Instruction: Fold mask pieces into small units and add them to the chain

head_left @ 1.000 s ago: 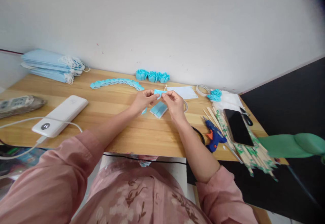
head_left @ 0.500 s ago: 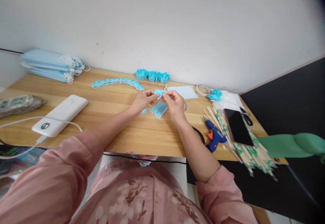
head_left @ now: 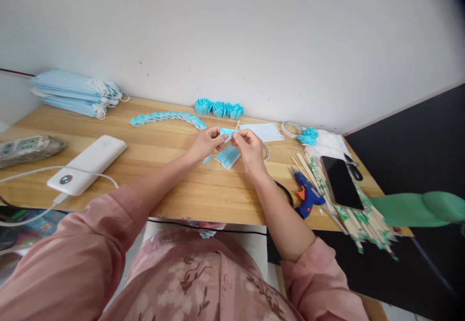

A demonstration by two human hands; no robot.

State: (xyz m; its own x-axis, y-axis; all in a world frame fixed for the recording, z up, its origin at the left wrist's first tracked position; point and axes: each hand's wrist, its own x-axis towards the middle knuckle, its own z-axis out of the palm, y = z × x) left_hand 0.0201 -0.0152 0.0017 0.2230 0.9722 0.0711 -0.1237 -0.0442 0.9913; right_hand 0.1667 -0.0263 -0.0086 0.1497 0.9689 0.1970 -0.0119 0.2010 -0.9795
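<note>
Between my fingertips is a small blue piece of folded mask fabric point(head_left: 227, 131), held above the table. My left hand point(head_left: 207, 142) pinches its left end, and my right hand point(head_left: 249, 147) pinches its right end. Just below them on the wood lie folded blue pieces point(head_left: 228, 156), with a small scrap point(head_left: 207, 158) by my left hand. A flat pale-blue face mask point(head_left: 261, 132) rests behind my right hand. Farther back, blue fabric flowers point(head_left: 219, 108) stand in a row, and a curved strip of folded blue pieces point(head_left: 165, 117) lies to their left.
A stack of masks point(head_left: 72, 93) is at the back left, near a white power bank point(head_left: 87, 166) and a power strip point(head_left: 29, 150). On the right are a blue glue gun point(head_left: 307, 194), a phone point(head_left: 342, 183) on wrapped chopsticks point(head_left: 363, 224), a tape roll point(head_left: 290, 128) and another flower point(head_left: 308, 136).
Almost nothing differs. Both hands keep the same pinch on the folded piece, and the whole view has shifted very slightly.
</note>
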